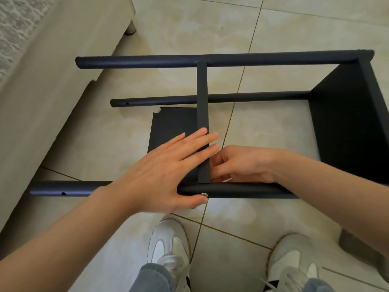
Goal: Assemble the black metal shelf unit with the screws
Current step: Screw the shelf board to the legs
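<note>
At centre frame the left hand (168, 167) lies flat, bracing the shelf panel (203, 123), thumb on the screw (204, 194), while the right hand (242, 165) pinches behind; any slip could misalign the holes.

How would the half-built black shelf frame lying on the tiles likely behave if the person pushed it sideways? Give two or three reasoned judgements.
The shelf frame would probably slide rather than roll: the floor tiles look smooth and glossy. It looks stiff, since its tubes and panels appear to be metal. The middle shelf may still wobble, as a screw sits at its joint under the left hand.
</note>
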